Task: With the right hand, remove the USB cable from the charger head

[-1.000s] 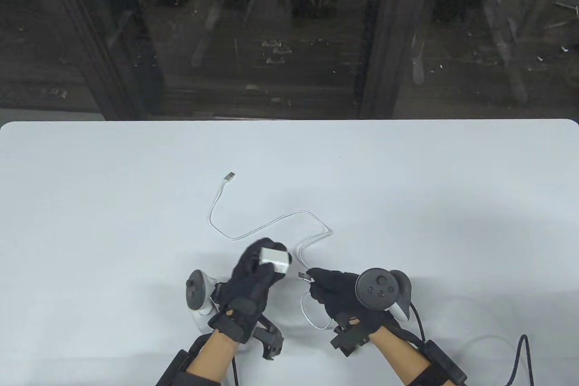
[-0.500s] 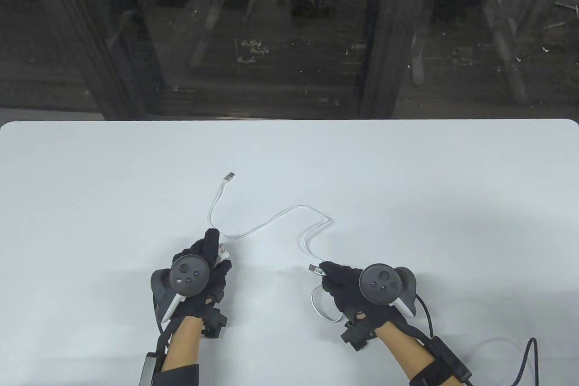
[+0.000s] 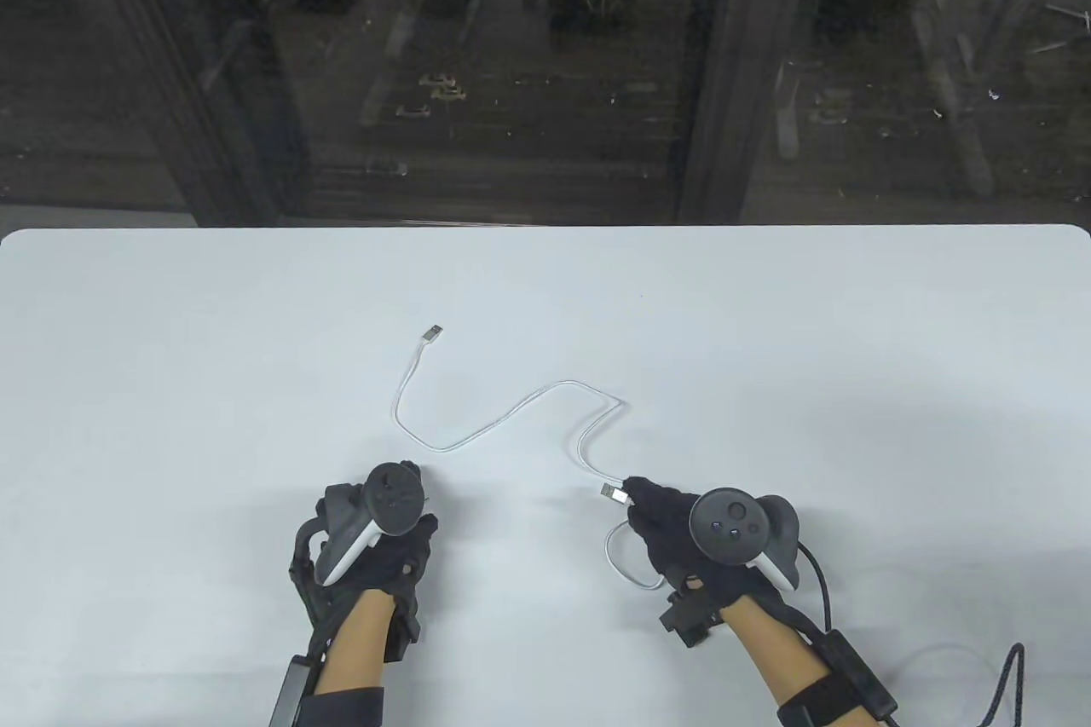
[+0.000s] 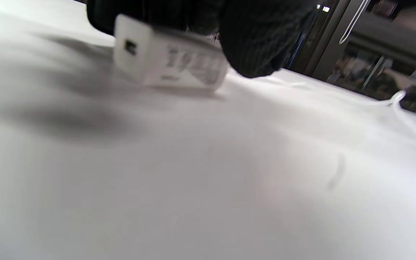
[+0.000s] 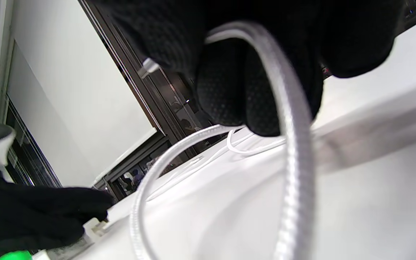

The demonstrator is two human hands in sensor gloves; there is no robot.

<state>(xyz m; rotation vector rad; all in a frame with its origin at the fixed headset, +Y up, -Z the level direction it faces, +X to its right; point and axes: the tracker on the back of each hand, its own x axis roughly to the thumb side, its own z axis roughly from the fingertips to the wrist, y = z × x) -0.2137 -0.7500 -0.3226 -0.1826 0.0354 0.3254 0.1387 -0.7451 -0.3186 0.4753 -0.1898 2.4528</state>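
The white charger head (image 4: 168, 59) lies low on the table under my left hand's fingers (image 4: 251, 43), which hold it from above; its USB port is empty. In the table view my left hand (image 3: 418, 505) and its tracker hide the charger. My right hand (image 3: 635, 501) pinches the white USB cable (image 3: 511, 412) just behind its metal plug (image 3: 612, 493), which is free and apart from the charger. The cable snakes away to its far plug (image 3: 433, 332), and a loop (image 3: 622, 561) hangs under my right hand. The right wrist view shows this loop (image 5: 294, 144) and the charger (image 5: 92, 227).
The white table (image 3: 767, 335) runs to a far edge against dark glass. Dark sensor leads (image 3: 997, 676) trail from my right forearm at the near right.
My left hand has turned palm down and carried the charger head left and down to the table. My right hand has drifted right with the free plug, widening the gap.
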